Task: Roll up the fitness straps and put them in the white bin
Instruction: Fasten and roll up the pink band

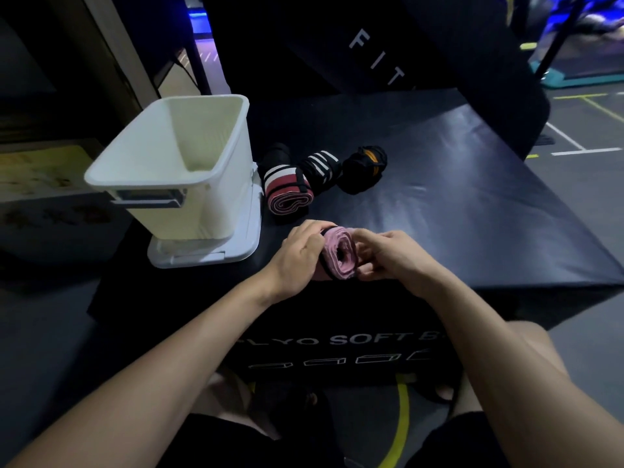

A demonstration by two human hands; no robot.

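A pink strap roll (339,255) with a black edge sits between both hands at the near edge of the black soft box (472,204). My left hand (299,256) grips its left side, fingers curled over the top. My right hand (388,255) pinches its right end. Three more rolled straps lie behind: a red and white one (287,192), a black one with white stripes (319,167), and a black and orange one (364,168). The white bin (152,173) stands open at the left on its lid (243,244); its inside looks bare.
A dark padded panel with white letters (374,59) leans behind the box. The gym floor with painted lines (580,130) lies to the right. My legs and a yellow floor line (401,420) show below the box front.
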